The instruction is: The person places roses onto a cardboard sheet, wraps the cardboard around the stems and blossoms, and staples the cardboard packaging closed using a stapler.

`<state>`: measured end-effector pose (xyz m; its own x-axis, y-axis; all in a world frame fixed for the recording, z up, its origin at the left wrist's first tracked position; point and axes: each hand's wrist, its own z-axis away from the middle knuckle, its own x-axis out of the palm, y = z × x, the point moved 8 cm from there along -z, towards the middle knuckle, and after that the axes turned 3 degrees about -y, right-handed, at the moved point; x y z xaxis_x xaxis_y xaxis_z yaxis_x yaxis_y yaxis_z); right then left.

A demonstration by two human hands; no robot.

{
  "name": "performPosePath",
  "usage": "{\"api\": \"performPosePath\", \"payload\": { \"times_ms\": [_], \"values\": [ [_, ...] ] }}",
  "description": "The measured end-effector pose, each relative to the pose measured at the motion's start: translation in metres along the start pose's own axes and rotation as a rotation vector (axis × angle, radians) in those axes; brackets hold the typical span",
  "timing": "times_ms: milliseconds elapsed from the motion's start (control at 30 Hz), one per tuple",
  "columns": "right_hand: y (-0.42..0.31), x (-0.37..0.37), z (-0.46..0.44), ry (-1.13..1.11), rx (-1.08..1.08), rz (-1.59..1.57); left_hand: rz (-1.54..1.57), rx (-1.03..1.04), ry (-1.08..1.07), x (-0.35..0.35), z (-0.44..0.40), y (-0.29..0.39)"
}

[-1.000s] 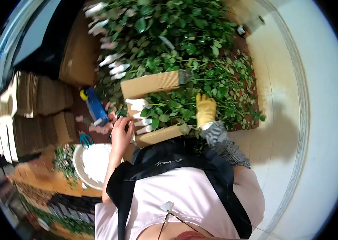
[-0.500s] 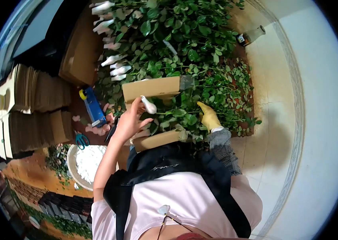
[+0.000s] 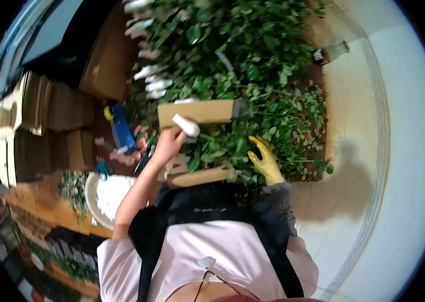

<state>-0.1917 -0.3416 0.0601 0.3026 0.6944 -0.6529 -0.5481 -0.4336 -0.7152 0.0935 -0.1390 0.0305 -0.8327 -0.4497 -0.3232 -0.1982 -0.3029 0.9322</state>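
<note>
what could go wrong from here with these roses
The left hand is bare, so any thorns in the rose foliage could prick it. The white-sleeved rose bud is close to the cardboard flap, so it might get bruised against that edge.

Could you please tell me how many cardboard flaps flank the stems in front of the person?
2: the far flap, just beyond the left hand, and the near flap, beside the black apron. Leaves may hide more.
</note>
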Motion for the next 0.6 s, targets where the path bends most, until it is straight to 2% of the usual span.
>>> {"api": "performPosePath", "payload": {
  "times_ms": [33, 100, 133, 167, 233, 267, 300, 333, 367, 433, 500, 567, 600],
  "values": [
    [-0.031, 0.004, -0.001, 0.119, -0.256, 0.455, -0.016, 0.015, 0.085, -0.005, 0.006, 0.003],
    [-0.011, 0.014, -0.021, 0.126, -0.061, 0.431, 0.020, -0.091, 0.116, -0.009, 0.028, 0.021],
    [-0.019, 0.014, -0.023, 0.263, -0.102, 0.473, -0.144, 0.171, 0.117, -0.008, 0.034, 0.025],
    [-0.026, 0.014, -0.024, 0.352, -0.158, 0.535, -0.223, 0.296, 0.168, -0.009, 0.051, 0.034],
    [-0.015, 0.022, -0.029, 0.390, -0.102, 0.613, -0.274, 0.297, 0.167, -0.018, 0.071, 0.040],
    [-0.002, 0.022, -0.036, 0.303, -0.047, 0.524, -0.212, 0.185, 0.173, -0.024, 0.080, 0.025],
    [0.010, 0.019, -0.039, 0.212, 0.013, 0.438, -0.250, 0.174, 0.220, -0.034, 0.091, 0.025],
    [-0.011, 0.008, -0.031, 0.147, -0.033, 0.457, -0.252, 0.136, 0.266, -0.044, 0.102, 0.018],
    [-0.018, 0.001, -0.028, 0.048, -0.126, 0.514, -0.253, 0.095, 0.307, -0.052, 0.113, 0.014],
    [-0.045, -0.018, -0.016, -0.133, -0.135, 0.895, -0.079, -0.083, 0.259, -0.064, 0.128, 0.011],
    [-0.113, -0.032, -0.017, -0.238, -0.121, 0.950, 0.168, -0.233, 0.231, -0.056, 0.138, -0.024],
    [-0.201, -0.003, -0.020, -0.297, -0.550, 0.577, 0.059, -0.266, 0.083, -0.043, 0.132, -0.023],
    [-0.229, 0.028, -0.020, -0.405, -0.648, 0.260, 0.006, -0.283, 0.004, -0.035, 0.125, -0.018]
  ]
}}
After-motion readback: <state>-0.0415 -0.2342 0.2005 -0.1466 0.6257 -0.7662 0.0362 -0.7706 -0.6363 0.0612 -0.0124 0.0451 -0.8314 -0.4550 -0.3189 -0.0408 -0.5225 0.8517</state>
